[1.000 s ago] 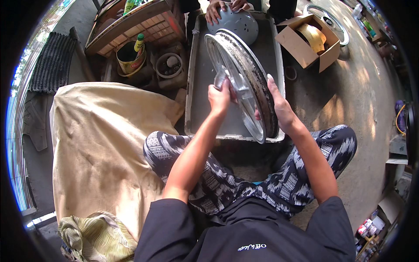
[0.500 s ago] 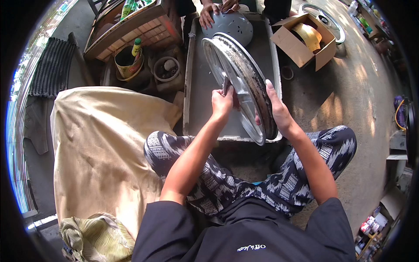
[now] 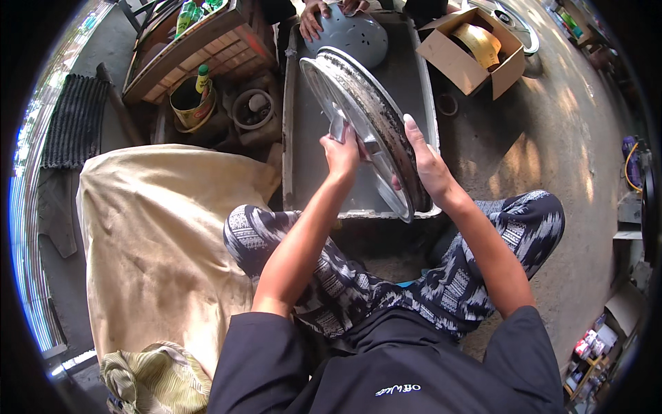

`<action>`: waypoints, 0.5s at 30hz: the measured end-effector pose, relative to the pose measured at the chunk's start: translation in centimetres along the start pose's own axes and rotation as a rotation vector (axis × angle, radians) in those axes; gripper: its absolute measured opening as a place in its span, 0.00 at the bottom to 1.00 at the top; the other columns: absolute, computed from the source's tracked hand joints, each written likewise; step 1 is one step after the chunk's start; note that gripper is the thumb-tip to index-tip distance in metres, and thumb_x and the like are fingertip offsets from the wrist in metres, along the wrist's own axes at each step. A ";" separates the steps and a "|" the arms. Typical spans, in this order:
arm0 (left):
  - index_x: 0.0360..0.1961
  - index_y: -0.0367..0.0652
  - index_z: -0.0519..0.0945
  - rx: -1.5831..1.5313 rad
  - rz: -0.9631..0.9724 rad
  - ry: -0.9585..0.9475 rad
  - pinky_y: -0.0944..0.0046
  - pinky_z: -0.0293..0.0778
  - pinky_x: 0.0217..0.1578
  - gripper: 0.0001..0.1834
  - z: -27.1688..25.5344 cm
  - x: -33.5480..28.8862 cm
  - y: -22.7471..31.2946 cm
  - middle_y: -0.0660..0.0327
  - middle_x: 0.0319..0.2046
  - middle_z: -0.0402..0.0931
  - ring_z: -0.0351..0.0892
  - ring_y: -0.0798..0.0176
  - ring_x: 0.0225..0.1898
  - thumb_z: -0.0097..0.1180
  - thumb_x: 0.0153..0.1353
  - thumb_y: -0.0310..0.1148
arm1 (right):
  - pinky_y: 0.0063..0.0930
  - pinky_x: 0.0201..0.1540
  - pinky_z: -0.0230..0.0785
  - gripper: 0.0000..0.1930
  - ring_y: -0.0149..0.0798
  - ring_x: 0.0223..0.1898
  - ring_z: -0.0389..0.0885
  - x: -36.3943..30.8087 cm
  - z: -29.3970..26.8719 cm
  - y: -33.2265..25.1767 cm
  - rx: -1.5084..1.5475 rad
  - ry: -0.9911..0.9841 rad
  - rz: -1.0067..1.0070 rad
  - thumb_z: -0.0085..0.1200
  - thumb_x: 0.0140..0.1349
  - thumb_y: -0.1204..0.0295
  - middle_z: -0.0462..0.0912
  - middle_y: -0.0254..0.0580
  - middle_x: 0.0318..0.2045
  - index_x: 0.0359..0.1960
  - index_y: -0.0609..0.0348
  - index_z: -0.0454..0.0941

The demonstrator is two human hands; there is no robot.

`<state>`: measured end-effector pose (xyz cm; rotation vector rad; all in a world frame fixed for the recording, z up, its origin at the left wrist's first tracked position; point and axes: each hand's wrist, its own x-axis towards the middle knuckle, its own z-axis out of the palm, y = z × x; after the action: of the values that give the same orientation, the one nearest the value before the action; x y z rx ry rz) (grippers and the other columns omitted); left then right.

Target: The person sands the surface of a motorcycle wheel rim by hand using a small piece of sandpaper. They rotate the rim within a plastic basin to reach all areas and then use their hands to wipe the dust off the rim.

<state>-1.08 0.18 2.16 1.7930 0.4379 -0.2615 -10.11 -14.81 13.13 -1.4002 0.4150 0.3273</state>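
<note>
A spoked metal wheel rim (image 3: 372, 110), silver with dark worn patches on its outer band, is held tilted over a shallow pale tray (image 3: 289, 162). My right hand (image 3: 433, 165) grips the rim's right edge, with fingertips showing through on the inner side. Among the spokes, my left hand (image 3: 341, 155) is closed on a small folded grey sheet that looks like sandpaper (image 3: 338, 127), pressed near the hub. Part of that sheet is hidden by the fingers. Greyish water seems to lie in the tray.
Another person's hands (image 3: 314, 19) rest on a grey rounded shell with holes (image 3: 348, 38) at the tray's far end. An open cardboard box (image 3: 448, 58) stands right of it. Two buckets, one holding a bottle (image 3: 202, 79), are at left. Tan cloth (image 3: 158, 234) spreads beside my left knee.
The view has shifted a little. My left hand has moved slightly along the inside of the wheel, with the sheet turned to a lighter face. The right hand keeps its hold.
</note>
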 end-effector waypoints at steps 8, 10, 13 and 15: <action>0.58 0.31 0.63 -0.044 -0.049 -0.023 0.57 0.76 0.51 0.34 -3.0 8.2 -3.6 0.43 0.49 0.76 0.80 0.54 0.50 0.66 0.64 0.44 | 0.28 0.31 0.75 0.44 0.35 0.22 0.79 0.2 0.7 -1.0 0.062 -0.003 -0.010 0.32 0.69 0.30 0.78 0.42 0.20 0.34 0.65 0.81; 0.60 0.34 0.62 0.033 -0.104 -0.032 0.57 0.76 0.50 0.30 -2.7 8.0 -3.4 0.44 0.49 0.76 0.81 0.53 0.48 0.63 0.65 0.38 | 0.29 0.30 0.76 0.40 0.33 0.22 0.79 0.1 0.1 -0.8 0.084 0.025 0.011 0.32 0.70 0.32 0.77 0.39 0.22 0.34 0.60 0.79; 0.61 0.38 0.61 0.115 0.280 0.046 0.56 0.76 0.49 0.27 -2.3 5.5 -1.5 0.43 0.49 0.76 0.81 0.52 0.47 0.59 0.67 0.33 | 0.30 0.29 0.77 0.38 0.33 0.21 0.79 0.1 -1.0 -0.7 0.100 0.047 0.000 0.32 0.71 0.32 0.76 0.38 0.22 0.34 0.58 0.78; 0.63 0.40 0.60 0.087 0.345 0.019 0.55 0.77 0.44 0.25 -2.0 2.6 2.2 0.43 0.41 0.79 0.83 0.53 0.41 0.53 0.69 0.29 | 0.30 0.29 0.77 0.39 0.33 0.21 0.79 0.1 -2.1 -0.1 0.081 0.066 0.000 0.32 0.70 0.31 0.76 0.38 0.21 0.32 0.58 0.77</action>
<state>2.16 1.99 3.57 1.9221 0.1265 -0.0216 -10.18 -16.90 12.94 -1.3339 0.4774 0.2625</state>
